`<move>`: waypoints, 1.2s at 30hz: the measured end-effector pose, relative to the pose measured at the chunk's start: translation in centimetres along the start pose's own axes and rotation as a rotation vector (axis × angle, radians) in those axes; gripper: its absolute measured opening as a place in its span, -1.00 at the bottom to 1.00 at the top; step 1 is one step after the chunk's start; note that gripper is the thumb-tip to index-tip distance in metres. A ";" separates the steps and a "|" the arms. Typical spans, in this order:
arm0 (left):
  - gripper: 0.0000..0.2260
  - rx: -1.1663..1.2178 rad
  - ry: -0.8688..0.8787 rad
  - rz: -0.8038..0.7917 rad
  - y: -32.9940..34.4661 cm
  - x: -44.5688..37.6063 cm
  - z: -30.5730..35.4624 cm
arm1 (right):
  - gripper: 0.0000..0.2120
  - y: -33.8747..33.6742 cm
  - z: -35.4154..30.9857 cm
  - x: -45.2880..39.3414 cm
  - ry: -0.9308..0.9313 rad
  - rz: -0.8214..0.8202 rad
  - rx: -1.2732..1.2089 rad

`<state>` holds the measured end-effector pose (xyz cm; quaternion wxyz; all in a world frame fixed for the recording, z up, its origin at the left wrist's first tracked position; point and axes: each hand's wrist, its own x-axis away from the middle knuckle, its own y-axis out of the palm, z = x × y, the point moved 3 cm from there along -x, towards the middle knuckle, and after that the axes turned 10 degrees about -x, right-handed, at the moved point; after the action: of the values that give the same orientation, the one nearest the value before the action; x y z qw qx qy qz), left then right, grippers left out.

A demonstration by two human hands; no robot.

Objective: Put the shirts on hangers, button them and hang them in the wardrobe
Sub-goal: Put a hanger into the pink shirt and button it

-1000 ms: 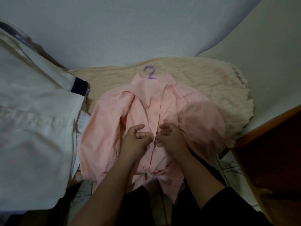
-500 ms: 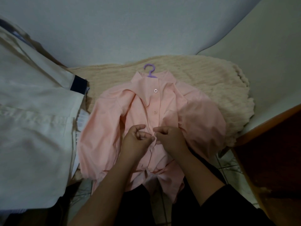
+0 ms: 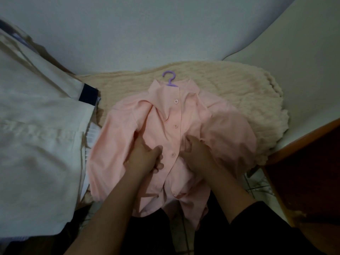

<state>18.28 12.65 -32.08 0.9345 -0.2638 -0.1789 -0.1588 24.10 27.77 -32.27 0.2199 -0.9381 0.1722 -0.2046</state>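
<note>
**A:** Where is the pink shirt?

**B:** It lies flat on the cream knitted blanket, front side up. The purple hanger hook sticks out of the collar.

**A:** What changed since a moment ago?

**B:** Before, both hands pinched the front edge together in the middle. Now they have moved apart. The left hand presses on the cloth left of the button row, with the thumb out and the fingers curled into a fold. The right hand pushes into the cloth on the right side. Its fingers are hidden in the folds, so I cannot tell if they grip.

**A:** Are the buttons done up?

**B:** Three buttons show closed. Lower down the front gapes open.

**A:** Any words to read?

**B:** No, none can be read.

**A:** What else is around?

**B:** A white shirt with a dark cuff lies to the left, touching the pink sleeve. A brown wooden edge is on the right.
</note>
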 end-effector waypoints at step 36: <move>-0.43 -0.031 0.224 0.200 -0.2 3.0 2.0 | -0.53 1.5 -2.8 2.1 0.057 0.077 -0.533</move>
<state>20.31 12.97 -29.12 0.9556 -0.2751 -0.0441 -0.0961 24.25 24.69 -30.04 -0.0323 -0.9495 0.2618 -0.1701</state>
